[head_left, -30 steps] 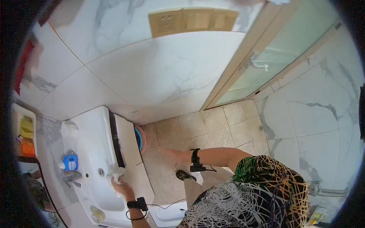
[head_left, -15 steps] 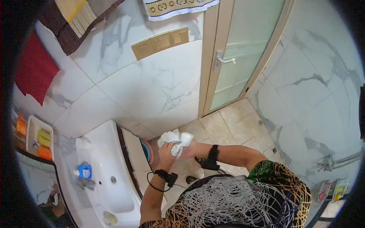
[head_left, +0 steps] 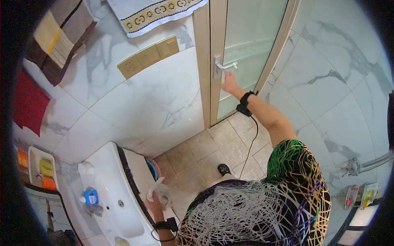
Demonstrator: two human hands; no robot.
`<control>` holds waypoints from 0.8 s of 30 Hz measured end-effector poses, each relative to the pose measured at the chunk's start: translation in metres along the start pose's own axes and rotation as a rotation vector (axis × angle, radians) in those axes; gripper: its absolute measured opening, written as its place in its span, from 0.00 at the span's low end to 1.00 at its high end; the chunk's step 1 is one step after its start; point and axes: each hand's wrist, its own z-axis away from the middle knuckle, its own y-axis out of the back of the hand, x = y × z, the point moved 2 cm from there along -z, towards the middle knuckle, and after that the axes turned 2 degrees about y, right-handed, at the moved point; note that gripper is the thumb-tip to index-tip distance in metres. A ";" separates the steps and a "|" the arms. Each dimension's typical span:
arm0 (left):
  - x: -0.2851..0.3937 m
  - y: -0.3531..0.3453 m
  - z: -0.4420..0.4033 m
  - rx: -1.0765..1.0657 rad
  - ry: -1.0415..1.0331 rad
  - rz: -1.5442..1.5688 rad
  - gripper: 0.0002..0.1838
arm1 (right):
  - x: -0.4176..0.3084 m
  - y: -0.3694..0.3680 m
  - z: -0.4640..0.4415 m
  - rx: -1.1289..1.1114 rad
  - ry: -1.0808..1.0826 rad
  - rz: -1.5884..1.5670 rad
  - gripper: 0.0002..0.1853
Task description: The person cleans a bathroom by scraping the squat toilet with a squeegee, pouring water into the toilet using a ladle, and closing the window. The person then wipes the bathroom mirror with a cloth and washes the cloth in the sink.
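Observation:
My left hand is low beside the washbasin cabinet, its fingers closed on a crumpled white cloth. The cloth is blurred and hangs loosely over the floor side; it could be thick tissue. My right hand is stretched out to the door, just under the silver lever handle. It holds nothing, and its fingers reach up with one pointing at the lever. Whether they touch the handle I cannot make out. The frosted glass door looks closed in its frame.
A white washbasin is at the left, with a blue bottle by its tap. A basin stands on the floor behind the cabinet. Towels hang on the left wall. A cable hangs from my right wrist.
My hands were together on the white cloth. Now my right hand has let go and moved up to the door handle, while my left has lowered the cloth toward the cabinet.

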 end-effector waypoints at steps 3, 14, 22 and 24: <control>-0.043 0.007 0.014 0.089 0.056 0.016 0.12 | 0.027 0.003 -0.025 0.230 -0.042 0.198 0.38; 0.025 -0.020 0.022 0.069 0.126 -0.085 0.13 | 0.041 -0.024 -0.065 -0.022 0.020 0.324 0.30; 0.031 -0.031 0.024 0.086 0.170 0.021 0.13 | 0.043 -0.031 -0.073 0.038 -0.081 0.178 0.29; 0.036 -0.024 0.029 0.093 0.164 0.025 0.13 | 0.043 -0.036 -0.075 0.005 -0.174 0.072 0.32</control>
